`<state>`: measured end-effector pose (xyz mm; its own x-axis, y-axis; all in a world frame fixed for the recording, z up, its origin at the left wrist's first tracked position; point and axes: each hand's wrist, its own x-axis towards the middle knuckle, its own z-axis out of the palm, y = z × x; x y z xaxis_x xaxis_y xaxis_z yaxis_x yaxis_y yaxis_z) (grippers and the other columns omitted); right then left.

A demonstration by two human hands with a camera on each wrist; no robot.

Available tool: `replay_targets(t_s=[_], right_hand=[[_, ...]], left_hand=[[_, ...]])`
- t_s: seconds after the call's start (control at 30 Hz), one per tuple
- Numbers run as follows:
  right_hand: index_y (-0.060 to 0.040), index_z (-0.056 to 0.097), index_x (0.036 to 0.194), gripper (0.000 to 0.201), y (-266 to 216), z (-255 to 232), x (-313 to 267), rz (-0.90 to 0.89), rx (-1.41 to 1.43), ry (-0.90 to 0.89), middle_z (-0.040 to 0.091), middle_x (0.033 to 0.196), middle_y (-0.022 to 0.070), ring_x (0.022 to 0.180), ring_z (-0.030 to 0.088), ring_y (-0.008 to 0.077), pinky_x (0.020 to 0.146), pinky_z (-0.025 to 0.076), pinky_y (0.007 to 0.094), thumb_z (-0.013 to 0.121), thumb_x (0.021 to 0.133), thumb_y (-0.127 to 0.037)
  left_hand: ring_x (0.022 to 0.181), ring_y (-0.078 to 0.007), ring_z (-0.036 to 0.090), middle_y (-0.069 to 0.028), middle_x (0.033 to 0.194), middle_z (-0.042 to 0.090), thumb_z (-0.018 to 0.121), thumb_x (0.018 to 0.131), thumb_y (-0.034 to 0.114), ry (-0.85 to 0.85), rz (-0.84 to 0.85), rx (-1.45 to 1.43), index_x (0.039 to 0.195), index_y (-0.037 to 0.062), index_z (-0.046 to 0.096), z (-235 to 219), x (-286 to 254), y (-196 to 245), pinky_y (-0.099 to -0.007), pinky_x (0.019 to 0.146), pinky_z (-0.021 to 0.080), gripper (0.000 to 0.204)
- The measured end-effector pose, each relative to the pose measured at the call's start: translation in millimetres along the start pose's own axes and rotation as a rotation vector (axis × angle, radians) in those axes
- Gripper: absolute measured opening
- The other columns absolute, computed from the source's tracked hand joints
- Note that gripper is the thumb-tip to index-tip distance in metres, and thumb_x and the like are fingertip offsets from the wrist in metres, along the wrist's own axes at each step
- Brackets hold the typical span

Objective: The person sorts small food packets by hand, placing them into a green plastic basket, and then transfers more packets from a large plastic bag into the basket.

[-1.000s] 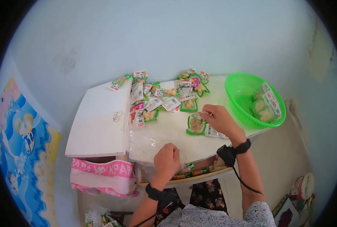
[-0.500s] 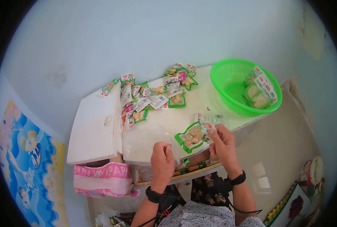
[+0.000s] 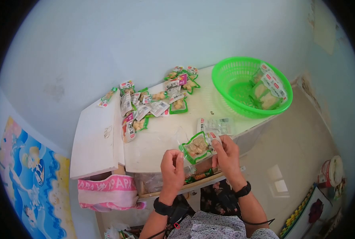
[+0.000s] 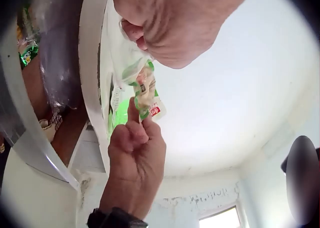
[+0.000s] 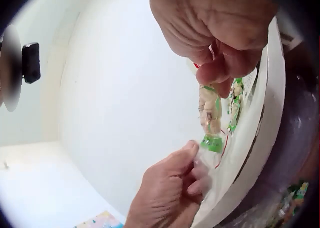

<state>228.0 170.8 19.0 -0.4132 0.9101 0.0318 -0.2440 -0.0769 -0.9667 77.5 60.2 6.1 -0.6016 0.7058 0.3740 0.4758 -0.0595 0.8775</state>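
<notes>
My right hand (image 3: pixel 228 157) pinches the end of a green-edged snack packet (image 3: pixel 197 148) between thumb and fingers, above the table's front edge. To its left, my left hand (image 3: pixel 172 171) is curled, with thin clear plastic (image 5: pixel 204 175) between its fingers in the right wrist view. The packet's free end hangs close to that plastic; whether they touch is unclear. In the left wrist view the packet (image 4: pixel 145 90) spans the space between my left hand (image 4: pixel 175 25) and my right hand (image 4: pixel 136 160). A clear, printed packet (image 3: pixel 215 126) lies flat behind them.
A green basket (image 3: pixel 229 97) with several packets stands at the table's back right. Loose snack packets (image 3: pixel 159 108) lie at the back left. Beneath the front edge is an open drawer (image 3: pixel 145 194), with a pink and white towel (image 3: pixel 109 193) hanging beside it.
My right hand has lifted the green-edged packet off the table and brought it toward my left hand. The head view has shifted, so the basket and table appear farther left.
</notes>
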Motion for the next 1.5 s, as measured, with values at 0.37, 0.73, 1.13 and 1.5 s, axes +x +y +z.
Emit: replay_targets(t_s=[0.37, 0.73, 1.13, 1.5], right_hand=[[-0.0012, 0.068, 0.096, 0.018, 44.0, 10.6, 7.9, -0.028, -0.437, -0.306, 0.068, 0.078, 0.0068, 0.068, 0.059, 0.0156, 0.063, 0.047, 0.0319, 0.070, 0.094, -0.019], [-0.0006, 0.070, 0.090, 0.013, 25.1, 9.4, 12.0, -0.102, -0.529, -0.207, 0.073, 0.077, 0.0130, 0.068, 0.070, 0.0251, 0.064, 0.052, 0.0363, 0.073, 0.087, -0.012], [0.0012, 0.071, 0.089, 0.010, 33.2, 22.3, 30.3, -0.198, -0.419, -0.304, 0.072, 0.075, 0.0127, 0.066, 0.067, 0.0197, 0.064, 0.051, 0.0328, 0.072, 0.086, -0.008], [-0.0021, 0.075, 0.087, 0.016, 34.9, 59.7, 48.1, -0.112, -0.718, -0.574, 0.072, 0.083, 0.0202, 0.079, 0.070, 0.0379, 0.072, 0.055, 0.0442, 0.067, 0.079, -0.014]], left_hand=[[0.075, -0.0231, 0.057, -0.0122, 0.089, 0.057, 0.060, 0.102, 0.009, 0.042, 0.137, 0.098, 0.101, 0.0006, 0.058, 11.1, 6.1, 4.2, -0.0349, 0.069, 0.048, 0.009], [0.081, -0.0156, 0.066, -0.0121, 0.107, 0.070, 0.073, 0.094, 0.020, -0.106, 0.365, 0.686, 0.129, -0.0001, 0.060, -35.1, 90.1, 24.7, -0.0310, 0.074, 0.052, 0.042], [0.076, -0.0081, 0.063, -0.0033, 0.080, 0.072, 0.076, 0.084, 0.006, -0.375, -0.064, -0.045, 0.121, -0.0018, 0.066, -17.1, 125.4, -25.7, -0.0261, 0.073, 0.050, 0.039], [0.075, -0.0054, 0.062, -0.0026, 0.084, 0.072, 0.075, 0.088, 0.003, -0.237, 0.035, -0.108, 0.125, -0.0027, 0.061, 13.6, 115.7, -10.7, -0.0229, 0.069, 0.050, 0.040]])
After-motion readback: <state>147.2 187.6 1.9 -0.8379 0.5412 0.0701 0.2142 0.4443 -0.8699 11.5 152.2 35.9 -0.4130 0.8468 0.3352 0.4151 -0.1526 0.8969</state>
